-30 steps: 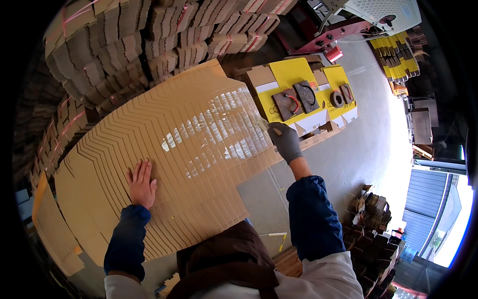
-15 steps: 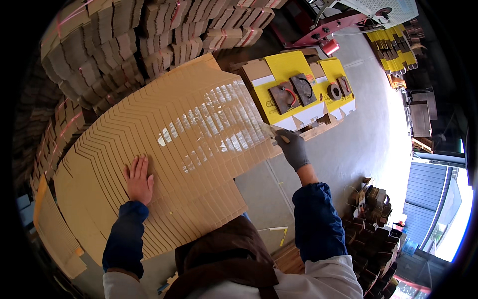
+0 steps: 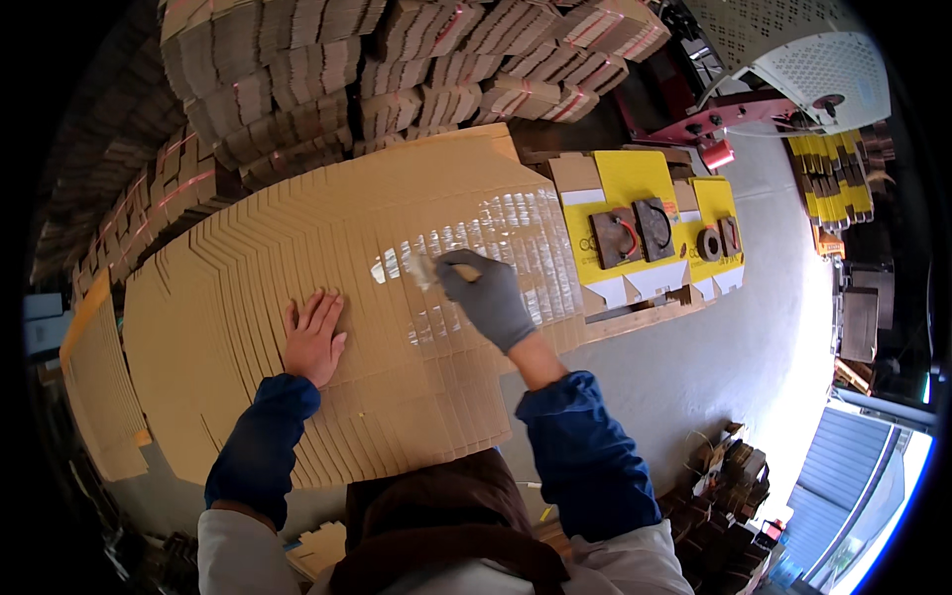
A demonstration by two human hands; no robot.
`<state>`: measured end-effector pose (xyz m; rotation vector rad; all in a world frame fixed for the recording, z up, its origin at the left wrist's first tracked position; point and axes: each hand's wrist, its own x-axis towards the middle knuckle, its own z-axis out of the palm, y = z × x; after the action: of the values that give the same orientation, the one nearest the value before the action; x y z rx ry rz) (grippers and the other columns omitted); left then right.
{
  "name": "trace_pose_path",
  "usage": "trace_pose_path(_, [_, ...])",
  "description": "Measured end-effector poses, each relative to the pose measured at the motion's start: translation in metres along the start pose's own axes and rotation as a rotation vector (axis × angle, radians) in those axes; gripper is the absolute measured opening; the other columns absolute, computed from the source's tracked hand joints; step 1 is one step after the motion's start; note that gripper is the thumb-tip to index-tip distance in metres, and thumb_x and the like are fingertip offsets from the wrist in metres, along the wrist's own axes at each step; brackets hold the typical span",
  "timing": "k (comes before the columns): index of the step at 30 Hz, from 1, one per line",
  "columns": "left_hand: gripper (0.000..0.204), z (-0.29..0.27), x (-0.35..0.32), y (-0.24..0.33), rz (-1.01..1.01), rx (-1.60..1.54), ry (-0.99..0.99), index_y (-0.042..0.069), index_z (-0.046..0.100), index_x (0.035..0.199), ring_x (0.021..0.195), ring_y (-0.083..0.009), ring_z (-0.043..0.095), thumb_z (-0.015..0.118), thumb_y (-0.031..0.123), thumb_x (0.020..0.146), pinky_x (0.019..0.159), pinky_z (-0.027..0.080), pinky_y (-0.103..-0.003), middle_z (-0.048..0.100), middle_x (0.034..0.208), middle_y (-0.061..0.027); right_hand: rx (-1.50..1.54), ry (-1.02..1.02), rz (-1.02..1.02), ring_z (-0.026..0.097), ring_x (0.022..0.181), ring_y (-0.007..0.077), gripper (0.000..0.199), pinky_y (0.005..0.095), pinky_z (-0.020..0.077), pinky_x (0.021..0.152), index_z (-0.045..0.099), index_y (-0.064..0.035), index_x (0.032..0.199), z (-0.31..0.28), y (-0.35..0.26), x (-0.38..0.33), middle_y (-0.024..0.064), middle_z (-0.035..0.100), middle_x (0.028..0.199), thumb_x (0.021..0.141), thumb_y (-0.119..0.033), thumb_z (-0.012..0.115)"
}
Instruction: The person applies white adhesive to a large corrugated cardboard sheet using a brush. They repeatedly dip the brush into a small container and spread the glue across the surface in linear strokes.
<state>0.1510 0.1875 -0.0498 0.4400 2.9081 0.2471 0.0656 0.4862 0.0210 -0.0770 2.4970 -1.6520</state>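
Note:
Overlapping flat brown cardboard sheets [image 3: 268, 223] are fanned out in steps before me. My left hand [image 3: 313, 342], bare, lies flat on them with its fingers stretched out. My right hand [image 3: 488, 297], in a grey glove, is closed on what looks like a brush [image 3: 422, 271] with pale bristles; the fingers hide most of its handle. The bristle end is over the left part of a band of shiny whitish wet patches [image 3: 516, 210] that runs across the sheet edges, and is slightly blurred.
Yellow and white printed cardboard [image 3: 627, 178] lies at the right, bearing dark handled blocks [image 3: 615, 238] and a dark ring [image 3: 708, 244]. Bundled cardboard stacks [image 3: 426, 40] rise behind. A machine with a perforated cover [image 3: 823, 84] stands far right. More fanned sheets [image 3: 99, 387] lie left.
My right hand has moved left with the brush, from the right edge of the sheets to over the wet patches. My left hand stays flat on the cardboard. The view has shifted.

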Motion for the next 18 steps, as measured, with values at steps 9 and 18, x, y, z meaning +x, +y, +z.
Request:
trace_pose_path(9, [0.058,-0.006,-0.008,-0.006,-0.002,-0.042,0.051,0.009,0.044,0.142,0.142,-0.0256,0.031,0.060,0.026,0.089,0.115,0.017,-0.058,0.041,0.150,-0.0045,-0.291,0.033,0.028,0.067,0.073,0.0374,0.018,0.0426,0.0550,0.068,0.069,-0.0094,0.089,-0.003,-0.005,0.046,0.0177,0.069,0.081,0.088,-0.026,0.063])
trace_pose_path(18, [0.057,-0.003,-0.002,-0.003,0.054,-0.047,0.115,0.009,0.047,0.140,0.141,-0.0248,0.033,0.062,0.027,0.088,0.114,0.019,-0.059,0.041,0.149,-0.0040,-0.376,0.067,0.076,0.069,0.076,0.0367,0.019,0.0419,0.0553,0.068,0.072,-0.0105,0.090,-0.010,0.036,0.079,0.0183,0.070,0.081,0.088,-0.027,0.063])
